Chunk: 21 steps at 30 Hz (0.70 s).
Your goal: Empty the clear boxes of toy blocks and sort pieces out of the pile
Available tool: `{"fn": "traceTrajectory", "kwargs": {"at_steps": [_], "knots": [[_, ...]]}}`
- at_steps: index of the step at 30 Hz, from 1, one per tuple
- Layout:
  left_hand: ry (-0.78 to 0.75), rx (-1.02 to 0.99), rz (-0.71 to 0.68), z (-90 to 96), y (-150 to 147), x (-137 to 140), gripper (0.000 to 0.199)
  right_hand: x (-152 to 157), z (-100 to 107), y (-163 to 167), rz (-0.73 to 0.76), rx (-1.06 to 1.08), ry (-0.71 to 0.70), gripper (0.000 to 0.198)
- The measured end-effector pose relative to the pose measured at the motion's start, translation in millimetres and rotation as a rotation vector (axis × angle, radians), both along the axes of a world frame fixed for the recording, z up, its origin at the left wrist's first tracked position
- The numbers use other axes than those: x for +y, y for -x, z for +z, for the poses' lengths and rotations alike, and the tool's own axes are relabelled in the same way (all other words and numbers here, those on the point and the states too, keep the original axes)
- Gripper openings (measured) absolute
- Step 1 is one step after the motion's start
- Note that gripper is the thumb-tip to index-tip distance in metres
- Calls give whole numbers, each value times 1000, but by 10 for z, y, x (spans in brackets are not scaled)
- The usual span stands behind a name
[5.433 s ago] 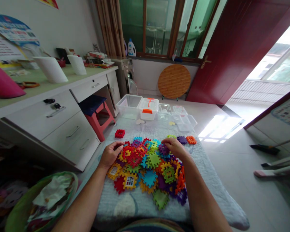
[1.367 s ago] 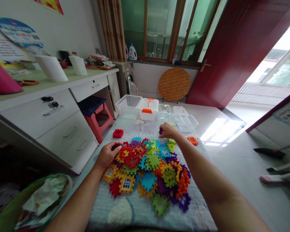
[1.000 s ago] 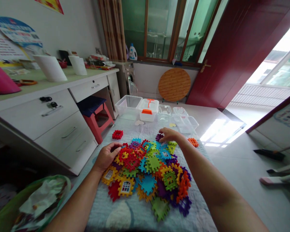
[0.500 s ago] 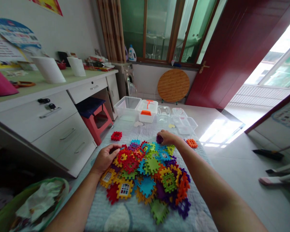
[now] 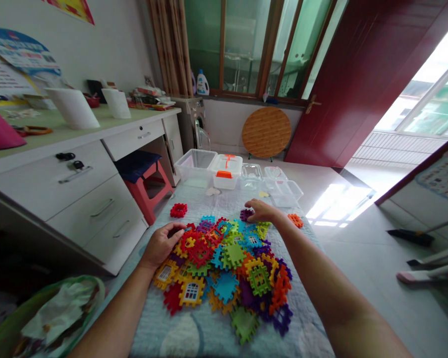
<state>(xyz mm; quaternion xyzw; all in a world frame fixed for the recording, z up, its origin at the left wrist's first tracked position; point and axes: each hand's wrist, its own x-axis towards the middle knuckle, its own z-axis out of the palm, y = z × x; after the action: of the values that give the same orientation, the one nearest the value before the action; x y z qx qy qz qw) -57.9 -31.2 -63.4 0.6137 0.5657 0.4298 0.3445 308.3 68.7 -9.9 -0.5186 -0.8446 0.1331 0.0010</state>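
A heap of colourful plastic interlocking blocks (image 5: 224, 258) in red, yellow, green, blue, orange and purple covers the middle of the cloth-covered table (image 5: 186, 338); some have white window inserts. My left hand (image 5: 165, 243) rests at the heap's left edge, fingers loosely curved and thumb apart, with nothing visible in it. Beyond the heap, my right hand (image 5: 264, 211) is beside a purple block (image 5: 246, 215), its fingers parted over the block's right side. A red block (image 5: 178, 210) lies by itself at the left, and an orange block (image 5: 295, 221) at the right.
Along the table's far end stand an open clear bin (image 5: 196, 166), a lidded box with orange latches (image 5: 227, 171) and several clear containers (image 5: 283, 186). Left are a white desk (image 5: 82, 189) and a red stool (image 5: 147, 199). A waste bin (image 5: 59, 313) sits at lower left.
My right hand has loosened from the purple block and shifted slightly right, leaving more of the block visible on the cloth. The left hand stays by the heap.
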Motion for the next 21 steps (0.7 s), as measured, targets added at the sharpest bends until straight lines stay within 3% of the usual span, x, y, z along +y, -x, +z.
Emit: {"fn": "traceTrajectory", "kwargs": {"at_steps": [12, 21], "knots": [[-5, 6, 5, 50, -24, -19, 35, -67, -24, 138, -44, -91, -21, 49], [-9, 13, 5, 52, -24, -19, 35, -66, -35, 164, -51, -24, -19, 51]]}}
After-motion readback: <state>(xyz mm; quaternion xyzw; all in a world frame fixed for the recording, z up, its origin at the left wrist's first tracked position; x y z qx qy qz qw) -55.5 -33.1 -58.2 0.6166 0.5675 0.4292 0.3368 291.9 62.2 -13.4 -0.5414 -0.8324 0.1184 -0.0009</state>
